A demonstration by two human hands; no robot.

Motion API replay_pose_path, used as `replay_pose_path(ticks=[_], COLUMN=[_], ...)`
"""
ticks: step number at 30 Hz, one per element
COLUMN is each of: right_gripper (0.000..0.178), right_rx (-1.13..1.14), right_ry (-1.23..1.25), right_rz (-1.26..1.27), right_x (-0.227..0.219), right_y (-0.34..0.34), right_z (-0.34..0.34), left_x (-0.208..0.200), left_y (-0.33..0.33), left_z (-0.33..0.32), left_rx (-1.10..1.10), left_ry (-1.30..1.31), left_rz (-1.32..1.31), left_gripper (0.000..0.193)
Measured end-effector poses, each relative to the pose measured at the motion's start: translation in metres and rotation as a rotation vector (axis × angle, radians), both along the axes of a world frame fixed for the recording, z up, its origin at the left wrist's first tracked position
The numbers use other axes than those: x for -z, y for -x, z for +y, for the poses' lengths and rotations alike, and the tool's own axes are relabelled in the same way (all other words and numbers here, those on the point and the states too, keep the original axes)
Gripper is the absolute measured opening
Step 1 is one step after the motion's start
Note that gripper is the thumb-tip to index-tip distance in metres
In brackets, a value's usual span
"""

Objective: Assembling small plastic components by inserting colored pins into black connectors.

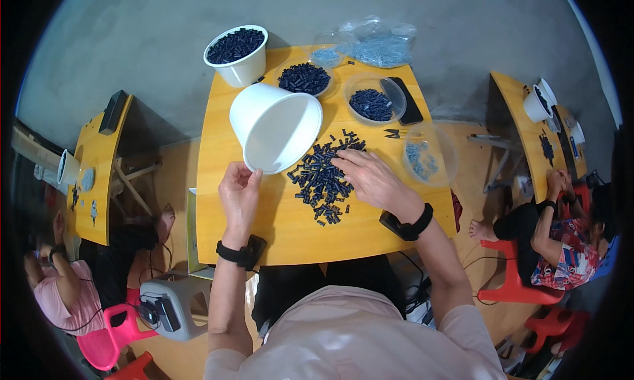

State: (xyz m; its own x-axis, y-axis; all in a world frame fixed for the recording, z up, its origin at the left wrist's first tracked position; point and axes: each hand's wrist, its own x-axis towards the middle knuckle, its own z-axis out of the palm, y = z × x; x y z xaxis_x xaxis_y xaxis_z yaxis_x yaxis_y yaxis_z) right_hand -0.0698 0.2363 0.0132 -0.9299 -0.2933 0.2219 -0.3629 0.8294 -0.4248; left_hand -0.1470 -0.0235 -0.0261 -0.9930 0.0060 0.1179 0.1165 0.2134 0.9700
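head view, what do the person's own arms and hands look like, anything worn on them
Both hands are bare, with no gloves. The left hand has a black strap with a small black boxy device at the wrist; the right hand has the same kind of black band and device. Both forearms are uncovered, and short pale pink sleeves end near the elbows. No rings can be made out.

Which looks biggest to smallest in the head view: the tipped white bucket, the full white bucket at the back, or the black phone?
1. tipped white bucket, though it sits nearer the camera.
2. full white bucket.
3. black phone.
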Motion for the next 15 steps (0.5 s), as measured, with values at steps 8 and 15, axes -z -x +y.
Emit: replay_pose_path(ticks=[8,15], right_gripper=[0.037,0.037], right_rx=[0.000,-0.002], right_ry=[-0.028,-0.007], right_rz=[0.019,0.003], right_x=[0.002,-0.001], right_y=[-0.018,-0.020], right_z=[-0.003,-0.007], left_x=[0.009,0.006], left_y=[0.004,0.003], left_z=[0.001,0.003], left_rx=[0.032,0.037], left_ry=[-0.052,0.018], left_rz=[-0.047,-0.082], left_gripper=[0.007,0.011])
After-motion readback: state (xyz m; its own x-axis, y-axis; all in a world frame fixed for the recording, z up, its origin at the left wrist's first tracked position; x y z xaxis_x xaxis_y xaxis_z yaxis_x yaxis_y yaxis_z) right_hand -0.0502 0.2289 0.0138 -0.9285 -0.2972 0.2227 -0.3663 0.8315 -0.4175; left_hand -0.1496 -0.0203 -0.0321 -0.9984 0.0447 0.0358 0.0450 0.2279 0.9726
